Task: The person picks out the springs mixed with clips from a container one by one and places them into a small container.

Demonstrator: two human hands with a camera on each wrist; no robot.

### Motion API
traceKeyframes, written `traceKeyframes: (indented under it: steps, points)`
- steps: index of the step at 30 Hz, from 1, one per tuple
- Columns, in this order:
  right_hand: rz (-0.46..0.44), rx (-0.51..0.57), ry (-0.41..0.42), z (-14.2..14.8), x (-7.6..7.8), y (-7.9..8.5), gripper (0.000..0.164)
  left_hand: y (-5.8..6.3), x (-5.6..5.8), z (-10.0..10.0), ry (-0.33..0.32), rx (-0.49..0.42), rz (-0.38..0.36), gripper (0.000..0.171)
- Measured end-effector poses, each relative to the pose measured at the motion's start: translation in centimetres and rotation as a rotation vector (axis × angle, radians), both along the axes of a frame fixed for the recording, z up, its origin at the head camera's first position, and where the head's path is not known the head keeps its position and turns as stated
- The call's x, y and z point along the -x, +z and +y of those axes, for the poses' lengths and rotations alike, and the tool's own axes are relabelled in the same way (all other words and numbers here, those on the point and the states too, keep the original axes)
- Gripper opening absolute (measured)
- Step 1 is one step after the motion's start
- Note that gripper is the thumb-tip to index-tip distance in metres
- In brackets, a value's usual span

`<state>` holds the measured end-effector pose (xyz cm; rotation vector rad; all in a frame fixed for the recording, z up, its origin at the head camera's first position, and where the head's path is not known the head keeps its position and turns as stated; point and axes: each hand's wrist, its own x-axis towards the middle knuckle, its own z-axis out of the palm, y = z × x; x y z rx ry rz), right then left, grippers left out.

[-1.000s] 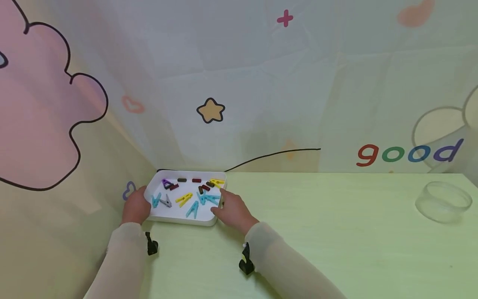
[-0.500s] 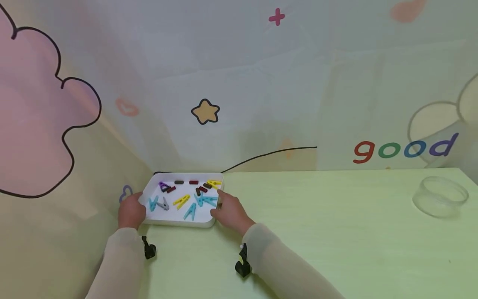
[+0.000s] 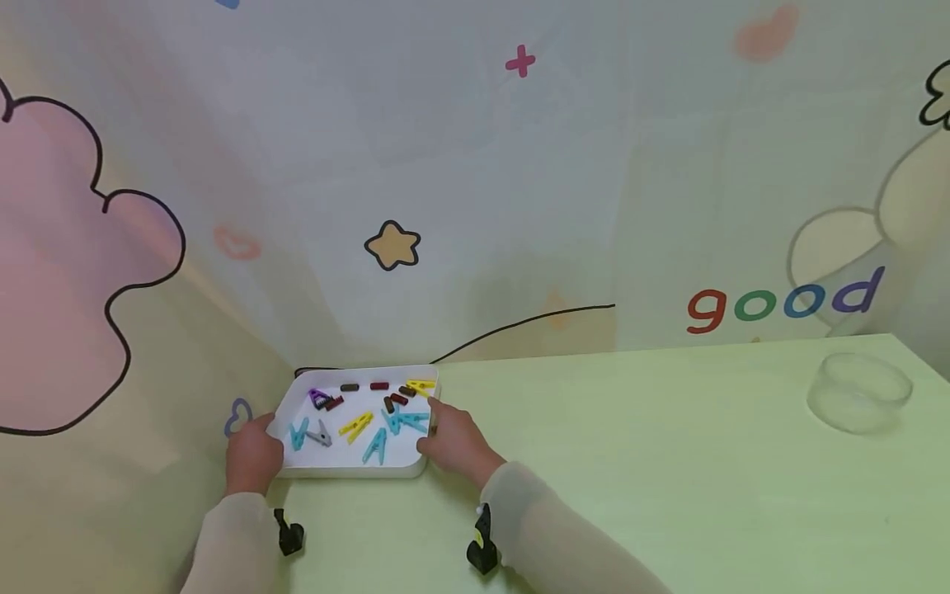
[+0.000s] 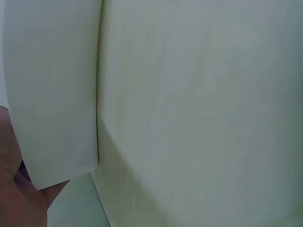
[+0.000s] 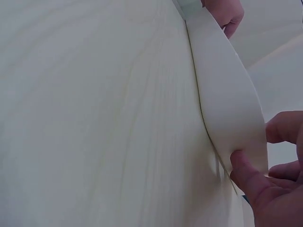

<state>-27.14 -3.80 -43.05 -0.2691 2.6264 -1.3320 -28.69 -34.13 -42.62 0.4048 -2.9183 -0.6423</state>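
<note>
A smooth, round-cornered white tray (image 3: 349,473) of V-shaped clips (image 3: 357,426), its ends gripped in the fingers of the left hand (image 3: 254,455) and right hand (image 3: 458,441), sits on a wood-grained table (image 3: 631,470) before a cartoon-printed backdrop (image 3: 475,181).

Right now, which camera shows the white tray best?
The head view, which looks into the white tray and shows the clothespins inside. The left wrist view shows only outer wall, cut off above; the right wrist view, outer wall partly behind the right hand.
</note>
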Motion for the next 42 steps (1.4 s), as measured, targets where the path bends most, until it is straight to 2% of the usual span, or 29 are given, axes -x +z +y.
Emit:
traceKeyframes:
  steps: [4, 10, 16, 21, 36, 42]
  points:
    - [-0.021, 0.02, 0.002, 0.5, -0.2, 0.1, 0.069, 0.2, -0.5, 0.7, -0.003, 0.005, 0.0, 0.05]
    - [-0.04, 0.04, 0.002, 1.2, -0.6, 0.1, 0.07, -0.1, -0.8, 1.2, -0.029, 0.04, 0.043, 0.052]
    - [-0.05, 0.05, -0.016, 2.1, -1.2, -0.5, 0.069, -0.5, -1.2, 2.0, 0.011, 0.02, -0.003, 0.052]
    - [-0.03, 0.041, -0.009, 2.8, -1.2, -0.6, 0.069, -0.1, -1.5, 2.9, 0.002, 0.035, -0.006, 0.052]
    - [-0.068, 0.038, -0.019, 4.6, -1.1, -0.5, 0.069, 0.1, -1.2, 4.3, -0.044, 0.08, -0.028, 0.049]
    - [-0.066, 0.027, -0.022, 5.3, -1.1, -0.6, 0.068, 0.0, -1.1, 4.5, -0.083, 0.091, 0.016, 0.049]
